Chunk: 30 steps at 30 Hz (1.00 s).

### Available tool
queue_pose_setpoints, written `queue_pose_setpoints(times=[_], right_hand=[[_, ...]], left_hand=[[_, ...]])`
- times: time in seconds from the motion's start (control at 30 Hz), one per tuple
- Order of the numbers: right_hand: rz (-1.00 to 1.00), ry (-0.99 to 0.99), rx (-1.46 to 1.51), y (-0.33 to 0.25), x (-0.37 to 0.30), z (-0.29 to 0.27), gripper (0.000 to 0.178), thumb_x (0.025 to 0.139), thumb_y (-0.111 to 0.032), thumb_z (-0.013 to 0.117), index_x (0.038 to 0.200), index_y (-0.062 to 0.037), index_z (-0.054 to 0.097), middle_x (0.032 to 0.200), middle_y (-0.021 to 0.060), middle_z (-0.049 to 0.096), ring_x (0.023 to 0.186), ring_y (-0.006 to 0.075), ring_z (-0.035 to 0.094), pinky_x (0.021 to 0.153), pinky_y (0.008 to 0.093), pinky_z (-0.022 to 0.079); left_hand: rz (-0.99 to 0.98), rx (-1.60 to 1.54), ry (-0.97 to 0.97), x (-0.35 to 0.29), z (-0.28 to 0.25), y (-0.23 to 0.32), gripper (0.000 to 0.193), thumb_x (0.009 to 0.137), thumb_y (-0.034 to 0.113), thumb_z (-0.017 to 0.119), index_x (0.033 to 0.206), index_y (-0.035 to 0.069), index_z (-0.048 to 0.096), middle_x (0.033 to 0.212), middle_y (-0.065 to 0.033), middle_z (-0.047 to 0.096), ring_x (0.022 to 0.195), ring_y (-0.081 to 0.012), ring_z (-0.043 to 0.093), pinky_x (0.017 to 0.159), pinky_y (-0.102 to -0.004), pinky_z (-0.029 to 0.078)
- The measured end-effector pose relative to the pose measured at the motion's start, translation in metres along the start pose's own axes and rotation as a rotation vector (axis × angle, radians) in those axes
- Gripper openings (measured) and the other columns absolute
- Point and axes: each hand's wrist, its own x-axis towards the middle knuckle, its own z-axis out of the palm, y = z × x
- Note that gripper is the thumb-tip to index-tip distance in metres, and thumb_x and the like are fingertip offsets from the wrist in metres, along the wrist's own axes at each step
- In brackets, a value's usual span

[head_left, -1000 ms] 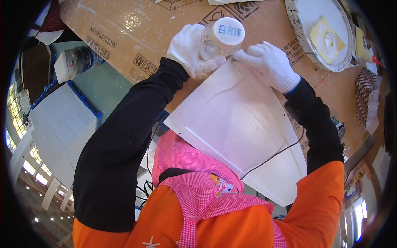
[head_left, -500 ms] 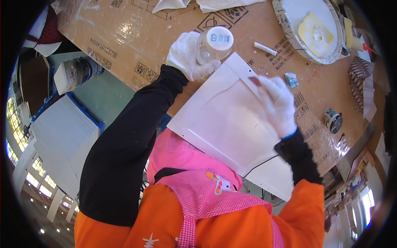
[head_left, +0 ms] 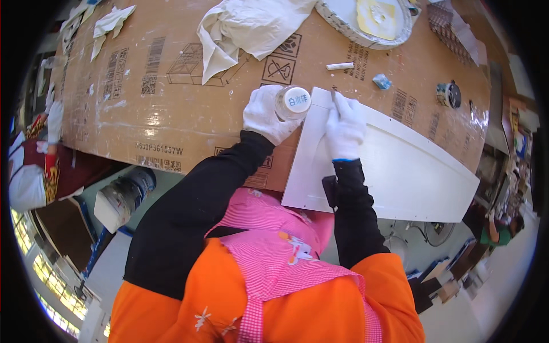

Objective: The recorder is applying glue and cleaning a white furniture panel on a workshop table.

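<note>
We saw the view swing round and the right hand (head_left: pixel 346 128) shift up to the end corner of the white panel (head_left: pixel 400 163), centre-right of frame, so handling now seemed centred there. Its fingers pinched a small thin piece (head_left: pixel 333 95), blurred, material unclear. Left hand (head_left: pixel 264 114) stayed curled round the white-lidded jar (head_left: pixel 296 101), upper centre, just beside the panel.

From the left hand (head_left: pixel 267 115), cardboard (head_left: pixel 189 117) gives wide passage at 9 o'clock; the cloth (head_left: pixel 249 31) lies across 11 to 12. From the right hand (head_left: pixel 346 130), the jar (head_left: pixel 294 102) blocks 10 o'clock, the stick (head_left: pixel 340 66) lies low at 12 with the tub (head_left: pixel 350 32) beyond, and a gap runs at about 2, between the cube (head_left: pixel 382 82) and the can (head_left: pixel 449 95).
</note>
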Motion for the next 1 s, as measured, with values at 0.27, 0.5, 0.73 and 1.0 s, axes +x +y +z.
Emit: queue_pose_setpoints(times=[0.27, 0.5, 0.73, 1.0], right_hand=[[-0.080, 0.007, 0.075, -0.023, -0.037, -0.010, 0.037, 0.082, -0.002, 0.064, 0.116, -0.0117, 0.074, 0.097, 0.0122, 0.066, 0.087, 0.0340, 0.064, 0.075, 0.0438, 0.052], [0.350, 0.070, 0.142, -0.037, -0.069, 0.004, 0.031, 0.091, -0.012, 0.068, 0.119, -0.0019, 0.072, 0.101, 0.0168, 0.070, 0.094, 0.0311, 0.068, 0.085, 0.0395, 0.054], [0.190, 0.118, -0.038, -0.058, -0.060, 0.039, 0.030, 0.091, -0.014, 0.066, 0.119, -0.0061, 0.071, 0.090, 0.0171, 0.064, 0.082, 0.0355, 0.065, 0.069, 0.0461, 0.052], [0.242, 0.120, -0.036, -0.055, -0.062, 0.037, 0.033, 0.091, -0.011, 0.066, 0.123, -0.0049, 0.071, 0.096, 0.0169, 0.069, 0.080, 0.0378, 0.067, 0.069, 0.0469, 0.054]], left_hand=[[0.340, 0.045, -0.121, 0.064, -0.030, -0.038, 0.059, 0.074, 0.040, 0.086, 0.119, 0.008, 0.065, 0.117, -0.0155, 0.066, 0.115, -0.0373, 0.059, 0.101, -0.0460, 0.049], [0.352, 0.103, -0.112, 0.065, -0.021, -0.046, 0.066, 0.075, 0.045, 0.084, 0.124, 0.006, 0.063, 0.121, -0.0168, 0.065, 0.120, -0.0385, 0.057, 0.105, -0.0467, 0.046], [0.312, 0.094, -0.142, 0.067, -0.016, -0.044, 0.066, 0.075, 0.045, 0.084, 0.123, 0.006, 0.061, 0.120, -0.0179, 0.065, 0.120, -0.0384, 0.058, 0.104, -0.0486, 0.046], [0.269, 0.004, -0.141, 0.065, -0.016, -0.046, 0.069, 0.074, 0.046, 0.085, 0.125, 0.007, 0.060, 0.122, -0.0179, 0.065, 0.120, -0.0396, 0.057, 0.104, -0.0488, 0.045]])
